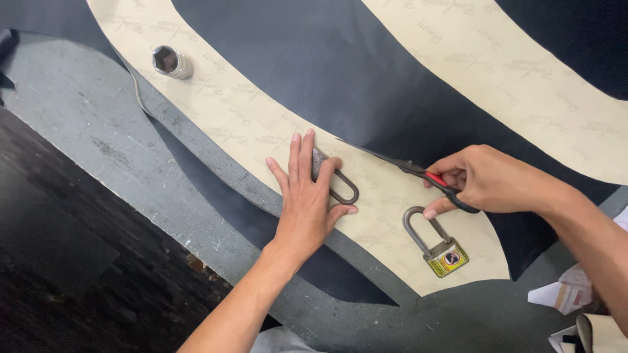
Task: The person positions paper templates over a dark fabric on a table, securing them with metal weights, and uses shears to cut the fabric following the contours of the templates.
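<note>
Scissors, red-handled, sit closed in the right hand's grip at 3 o'clock, blades along the edge of a beige paper pattern on dark sheet. The left hand lies flat and open, pressing a metal loop. A padlock and a socket weigh the pattern on the grey worktop.

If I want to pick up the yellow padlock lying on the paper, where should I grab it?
Probably by its long metal loop, reaching down from above. The yellow padlock lies flat on the paper pattern, and its loop sticks out toward the right hand, open enough to hook a finger through. The short body lies flat, so pinching it looks harder.
</note>
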